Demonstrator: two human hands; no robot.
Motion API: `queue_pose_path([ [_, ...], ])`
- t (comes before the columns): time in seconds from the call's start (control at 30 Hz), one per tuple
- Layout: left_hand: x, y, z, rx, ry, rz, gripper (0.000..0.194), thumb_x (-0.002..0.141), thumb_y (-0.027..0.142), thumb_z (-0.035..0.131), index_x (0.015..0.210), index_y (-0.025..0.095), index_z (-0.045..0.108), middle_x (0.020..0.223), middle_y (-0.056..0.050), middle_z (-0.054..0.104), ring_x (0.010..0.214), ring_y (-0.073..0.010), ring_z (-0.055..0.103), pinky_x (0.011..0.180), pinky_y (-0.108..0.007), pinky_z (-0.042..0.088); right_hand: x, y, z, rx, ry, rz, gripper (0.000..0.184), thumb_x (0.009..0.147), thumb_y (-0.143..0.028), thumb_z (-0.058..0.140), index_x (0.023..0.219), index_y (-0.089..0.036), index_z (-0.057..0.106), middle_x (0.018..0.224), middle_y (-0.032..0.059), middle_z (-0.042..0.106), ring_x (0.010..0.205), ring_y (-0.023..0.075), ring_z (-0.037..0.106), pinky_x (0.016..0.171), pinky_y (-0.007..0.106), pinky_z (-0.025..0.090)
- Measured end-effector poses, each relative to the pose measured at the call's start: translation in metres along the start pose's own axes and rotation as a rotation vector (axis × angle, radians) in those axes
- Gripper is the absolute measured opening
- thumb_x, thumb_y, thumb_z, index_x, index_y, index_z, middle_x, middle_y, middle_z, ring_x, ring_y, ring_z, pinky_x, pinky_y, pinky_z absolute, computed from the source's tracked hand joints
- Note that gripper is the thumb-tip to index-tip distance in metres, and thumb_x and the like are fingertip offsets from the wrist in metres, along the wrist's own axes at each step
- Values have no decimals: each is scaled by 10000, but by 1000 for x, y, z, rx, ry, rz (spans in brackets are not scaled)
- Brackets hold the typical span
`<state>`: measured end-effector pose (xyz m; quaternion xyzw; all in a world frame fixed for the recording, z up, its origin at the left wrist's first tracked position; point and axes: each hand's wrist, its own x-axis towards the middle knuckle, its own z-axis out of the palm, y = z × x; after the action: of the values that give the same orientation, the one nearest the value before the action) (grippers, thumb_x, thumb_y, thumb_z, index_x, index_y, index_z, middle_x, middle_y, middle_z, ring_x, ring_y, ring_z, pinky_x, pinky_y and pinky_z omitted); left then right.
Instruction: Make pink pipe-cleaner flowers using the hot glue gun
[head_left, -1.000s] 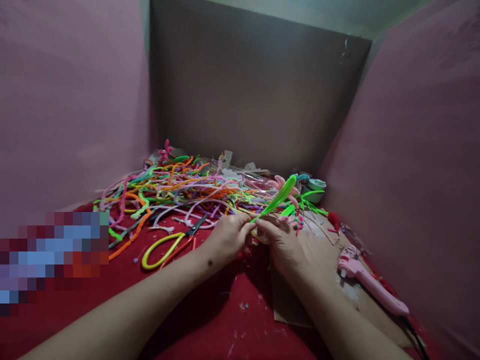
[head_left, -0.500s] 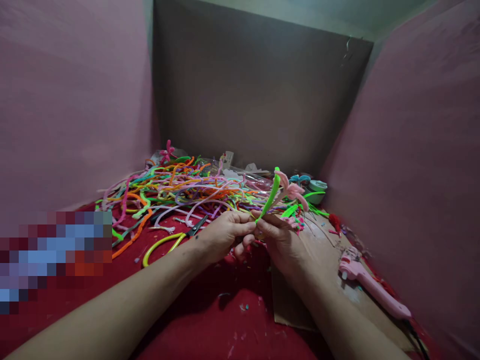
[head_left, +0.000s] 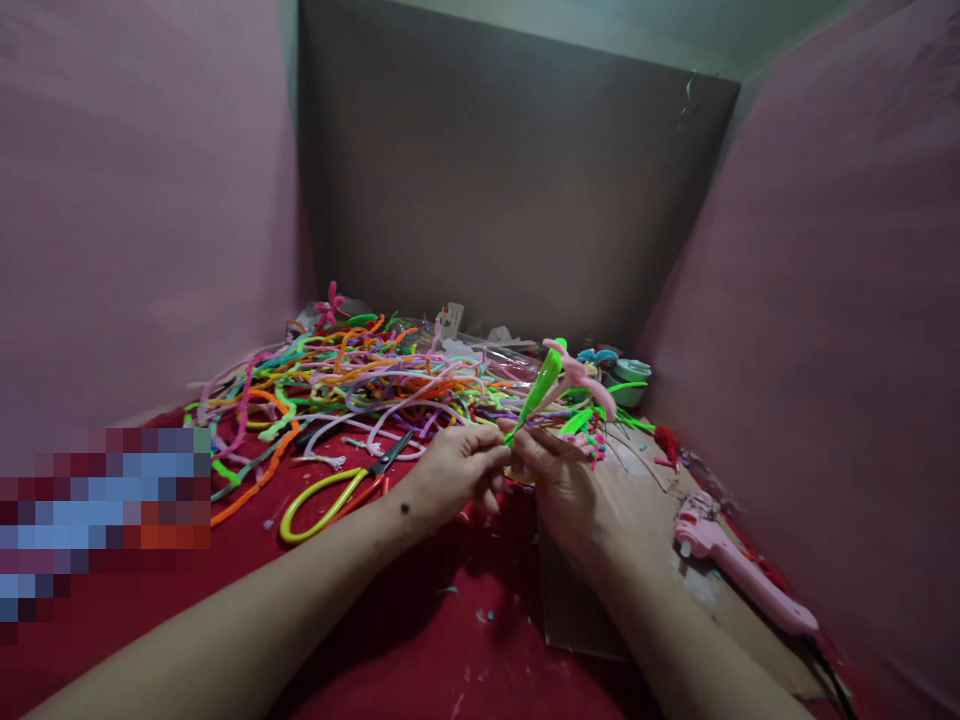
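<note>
My left hand (head_left: 450, 470) and my right hand (head_left: 559, 480) meet at the middle, both pinching the lower end of a bright green pipe-cleaner leaf (head_left: 541, 388) that points up and to the right. A pink pipe-cleaner flower (head_left: 589, 380) lies just behind the leaf; whether it is joined to it I cannot tell. A big tangle of coloured pipe cleaners (head_left: 360, 380) lies beyond my left hand. Scissors with yellow handles (head_left: 337, 488) lie left of my left hand.
A pink glue gun (head_left: 739, 570) rests on a brown cardboard sheet (head_left: 660, 490) at the right. A small teal tub (head_left: 631, 375) stands at the back right. Pink walls and a grey board close in the red cloth-covered surface (head_left: 465, 640).
The green leaf swung from leaning far right to more upright between my fingers, and my hands shifted slightly. The pink flower now shows beside the leaf tip.
</note>
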<state>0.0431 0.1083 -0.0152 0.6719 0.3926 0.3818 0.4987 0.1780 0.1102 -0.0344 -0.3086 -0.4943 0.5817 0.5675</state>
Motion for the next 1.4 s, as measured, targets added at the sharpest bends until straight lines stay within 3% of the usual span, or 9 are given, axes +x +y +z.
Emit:
queue_pose_path([
  [0.2, 1, 0, -6, -444, -259, -97, 234, 778, 330, 551, 663, 127, 535, 493, 24, 534, 326, -68, 485, 369, -178, 369, 0, -2, -5, 131, -81, -16, 179, 679, -243, 678, 851, -207, 715, 702, 6, 660, 617, 129, 562, 648, 270, 447],
  [0.3, 1, -2, -5, -390, -277, -90, 224, 789, 341, 521, 692, 139, 534, 502, 31, 528, 338, -73, 473, 396, -198, 385, 1, -3, -6, 128, -77, -19, 133, 657, -233, 691, 777, -187, 724, 651, 6, 654, 586, 120, 547, 617, 254, 433],
  [0.47, -1, -7, 0, 353, 111, 258, 170, 798, 252, 485, 662, 165, 537, 579, 14, 540, 532, -100, 507, 536, -212, 374, 2, -2, -3, 23, 33, -83, 97, 688, -223, 659, 750, -190, 725, 650, 3, 666, 637, 151, 569, 701, 304, 433],
  [0.57, -3, -9, 2, 514, 205, 340, 146, 784, 193, 473, 653, 179, 537, 550, 28, 523, 504, -91, 466, 526, -210, 348, 0, -3, 0, -39, 57, -98, 118, 688, -230, 663, 780, -192, 726, 686, 0, 675, 672, 156, 568, 730, 310, 423],
  [0.77, 1, -4, 3, -79, 36, 19, 171, 798, 293, 489, 711, 155, 540, 501, 33, 528, 398, -95, 507, 442, -212, 401, 0, -1, 1, 95, -61, 6, 193, 737, -305, 622, 868, -191, 704, 629, 12, 654, 526, 140, 545, 575, 296, 429],
  [0.97, 3, -3, -2, -296, -143, -38, 220, 798, 334, 514, 708, 134, 531, 530, 26, 551, 367, -69, 503, 414, -185, 385, 3, 0, -4, 147, -45, 10, 110, 706, -237, 662, 776, -158, 693, 587, 9, 632, 495, 119, 546, 565, 275, 439],
  [1.07, 3, -4, -1, -59, -105, -24, 220, 828, 308, 453, 701, 144, 526, 528, 22, 549, 396, -87, 520, 438, -204, 394, 3, 2, -5, 99, 40, 5, 147, 663, -252, 689, 761, -142, 700, 627, 28, 653, 541, 139, 564, 576, 287, 448],
  [1.27, -2, -6, 5, 740, 246, 264, 144, 825, 242, 475, 718, 172, 543, 621, -6, 584, 575, -136, 546, 567, -247, 380, 5, 10, -6, 54, 99, -10, 151, 649, -253, 679, 768, -167, 710, 648, 15, 662, 595, 144, 562, 571, 274, 427],
  [1.4, -5, -10, 6, 932, 294, 288, 152, 846, 285, 468, 798, 164, 547, 663, -27, 619, 575, -155, 569, 553, -254, 374, 2, 3, 1, 12, 177, 17, 158, 611, -310, 695, 661, -161, 684, 558, 2, 608, 529, 131, 510, 517, 264, 390],
])
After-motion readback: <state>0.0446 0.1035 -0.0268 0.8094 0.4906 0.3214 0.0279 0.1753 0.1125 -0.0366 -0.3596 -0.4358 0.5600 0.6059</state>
